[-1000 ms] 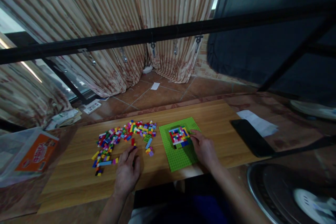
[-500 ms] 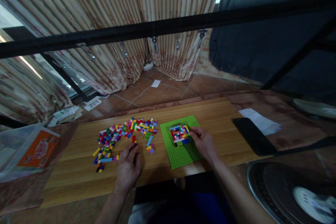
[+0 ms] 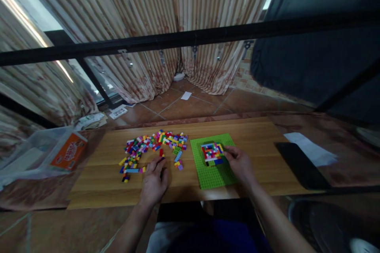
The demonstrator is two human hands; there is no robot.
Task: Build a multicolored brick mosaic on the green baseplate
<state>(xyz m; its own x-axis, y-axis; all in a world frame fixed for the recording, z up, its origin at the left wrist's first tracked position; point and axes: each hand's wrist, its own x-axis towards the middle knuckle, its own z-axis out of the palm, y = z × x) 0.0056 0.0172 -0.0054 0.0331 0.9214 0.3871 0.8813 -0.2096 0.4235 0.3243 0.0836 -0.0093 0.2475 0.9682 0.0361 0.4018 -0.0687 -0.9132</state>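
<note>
A green studded baseplate (image 3: 214, 178) lies on the wooden table. On its upper half sits a low, multicoloured block build (image 3: 211, 152), edged with white, blue, yellow and red bricks. My right hand (image 3: 238, 163) is at the build's right edge, thumb and forefinger closed together; whatever is between them is too small to make out. To the left, my left hand (image 3: 154, 181) rests on the table with fingers loosely extended, fingertips beside a short red brick (image 3: 161, 152) and small dark and yellow pieces. Loose toy bricks (image 3: 142, 144) spread in an arc beyond it.
A black phone-like slab (image 3: 301, 166) and white paper (image 3: 310, 149) lie at the table's right end. Left of the table stands a clear plastic bin (image 3: 38, 146) with an orange label. A black rail (image 3: 166, 41) crosses in front of the striped curtains (image 3: 133, 8).
The camera view has turned slightly left, so everything sits further right in the picture. Both hands stay about where they were, the right at the build's edge, the left by the red brick.
</note>
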